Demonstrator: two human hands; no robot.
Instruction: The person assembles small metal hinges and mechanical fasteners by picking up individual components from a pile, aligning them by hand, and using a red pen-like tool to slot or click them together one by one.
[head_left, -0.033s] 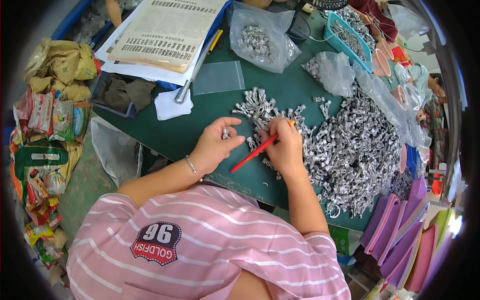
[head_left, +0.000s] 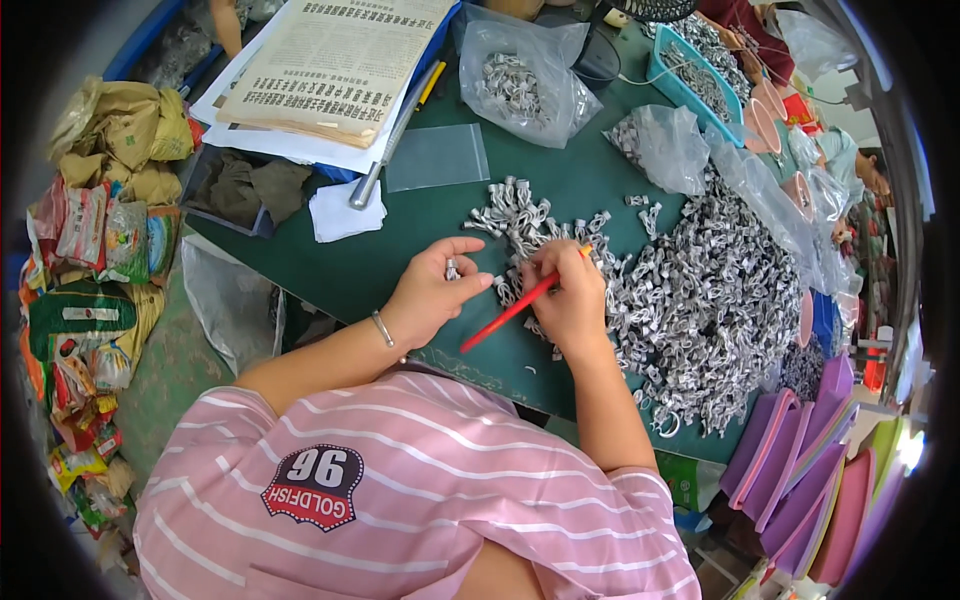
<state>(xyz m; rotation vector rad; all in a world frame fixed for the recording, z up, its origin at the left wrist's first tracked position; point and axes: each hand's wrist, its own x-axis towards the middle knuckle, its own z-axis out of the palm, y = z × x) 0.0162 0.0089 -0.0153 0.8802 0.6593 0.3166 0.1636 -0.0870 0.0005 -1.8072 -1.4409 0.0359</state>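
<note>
I see print on the newspaper [head_left: 330, 60] and shirt badge [head_left: 312, 487]. Over the surface [head_left: 430, 218], the right hand [head_left: 572, 305] grips a red stick [head_left: 505, 318], slanting lower-left to upper-right; the left hand [head_left: 428, 292] holds a small grey piece [head_left: 452, 268].

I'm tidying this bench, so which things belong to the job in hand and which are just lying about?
Seemingly in use: red stick-shaped tool in right hand, small grey piece in left hand, heap of grey pieces.

Apparently lying about: printed sheets, white paper slips, flat clear bag.
</note>
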